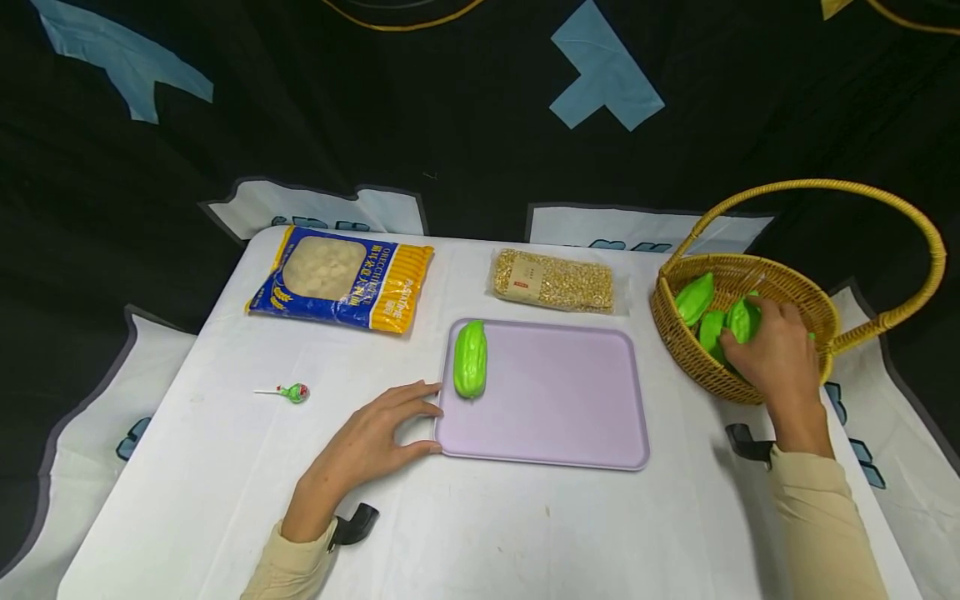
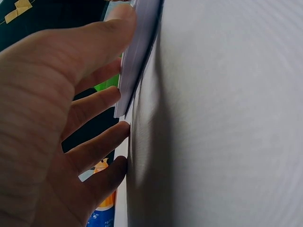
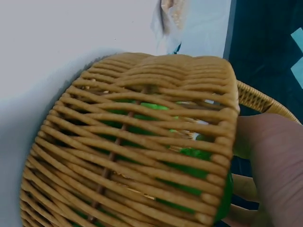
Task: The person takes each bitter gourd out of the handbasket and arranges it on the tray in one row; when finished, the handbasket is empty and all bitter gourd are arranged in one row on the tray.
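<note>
My left hand (image 1: 375, 437) rests at the left edge of a lilac tray (image 1: 558, 392), thumb and fingers spread and fingertips at its rim. In the left wrist view the thumb and fingertips meet the tray's side (image 2: 142, 45). A green ribbed star fruit (image 1: 470, 360) lies upright along the tray's left side. At the right, my right hand (image 1: 783, 354) reaches into a wicker basket (image 1: 693, 362) and grips a green star fruit (image 1: 742, 319) between thumb and fingers. Other star fruits (image 1: 695, 297) lie beside it. The basket's woven wall (image 3: 128, 142) hides most of them in the right wrist view.
A blue and yellow pasta bag (image 1: 337, 279) lies at the back left, with a lollipop (image 1: 292, 392) in front of it. Behind the tray lies a clear pack of yellow grains (image 1: 570, 283). The basket's tall handle (image 1: 817, 185) arches above its rim.
</note>
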### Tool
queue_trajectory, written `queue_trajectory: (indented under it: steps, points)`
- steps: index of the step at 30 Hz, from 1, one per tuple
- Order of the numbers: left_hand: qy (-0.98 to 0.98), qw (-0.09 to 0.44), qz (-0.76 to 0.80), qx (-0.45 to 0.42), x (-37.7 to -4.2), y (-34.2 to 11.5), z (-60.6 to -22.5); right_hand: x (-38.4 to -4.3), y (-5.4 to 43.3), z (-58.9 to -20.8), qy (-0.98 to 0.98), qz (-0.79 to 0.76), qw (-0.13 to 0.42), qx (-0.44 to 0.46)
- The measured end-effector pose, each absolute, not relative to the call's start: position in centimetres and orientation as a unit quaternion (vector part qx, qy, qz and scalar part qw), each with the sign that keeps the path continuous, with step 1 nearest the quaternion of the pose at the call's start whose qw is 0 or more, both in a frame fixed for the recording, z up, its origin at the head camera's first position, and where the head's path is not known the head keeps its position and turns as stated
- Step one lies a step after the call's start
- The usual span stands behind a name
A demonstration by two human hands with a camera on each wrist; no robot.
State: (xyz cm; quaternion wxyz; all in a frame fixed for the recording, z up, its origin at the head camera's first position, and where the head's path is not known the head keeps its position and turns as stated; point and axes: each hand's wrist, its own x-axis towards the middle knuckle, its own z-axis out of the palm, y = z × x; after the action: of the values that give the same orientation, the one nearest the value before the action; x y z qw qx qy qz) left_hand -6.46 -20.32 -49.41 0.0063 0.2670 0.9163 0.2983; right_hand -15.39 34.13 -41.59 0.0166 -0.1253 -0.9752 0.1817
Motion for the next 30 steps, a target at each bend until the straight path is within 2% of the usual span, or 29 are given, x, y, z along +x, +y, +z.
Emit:
queue_trajectory:
  steps: [13, 18, 25, 30]
  points:
    - [0.915, -0.009, 0.296, 0.274, -6.3, -20.5, -49.4, -14.4, 32.6, -40.0, -0.97, 0.197, 0.113, -0.093]
    - [0.917, 0.006, 0.296, 0.267, -6.3, -20.5, -49.3, -14.4, 31.8, -39.3, -0.968, 0.199, 0.124, -0.089]
    - [0.914, -0.004, 0.302, 0.272, -6.4, -20.3, -49.3, -14.4, 30.3, -38.7, -0.967, 0.208, 0.123, -0.076]
    - [0.913, -0.009, 0.302, 0.275, -6.4, -20.3, -49.3, -14.4, 29.3, -38.8, -0.963, 0.222, 0.144, -0.056]
